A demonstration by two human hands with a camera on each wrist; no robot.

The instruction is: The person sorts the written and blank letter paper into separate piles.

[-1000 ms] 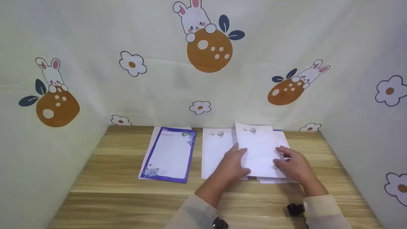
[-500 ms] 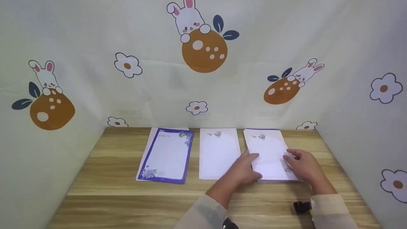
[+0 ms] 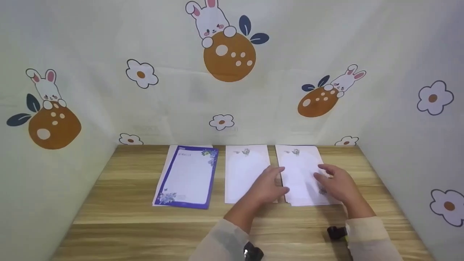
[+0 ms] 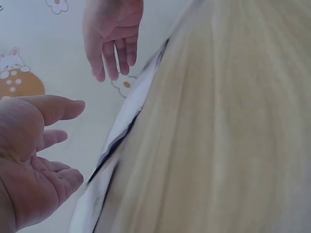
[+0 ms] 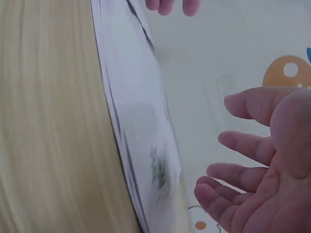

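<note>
Nothing is held by either hand. My left hand (image 3: 266,186) hovers between the middle paper (image 3: 246,174) and the right-hand stack of papers (image 3: 299,172), thumb and fingers apart. On the stack's other side is my right hand (image 3: 337,184), also above the paper with its fingers loosely bent. The top sheet is white with a small green print at the upper left. In the left wrist view, my left hand (image 4: 34,165) stands clear of the sheets. The right wrist view shows the stack's layered edges (image 5: 121,126) beside my right hand (image 5: 272,165).
A blue-purple bordered sheet with flowers (image 3: 190,177) lies at the left, over another pale sheet. The wood-grain table (image 3: 145,232) meets a patterned cloth backdrop (image 3: 174,98) just behind the papers. Cloth walls stand on both sides.
The white sheet that both hands held over the right-hand stack came down onto it, lined up with the papers below. Both hands then let go and lifted slightly off it.
</note>
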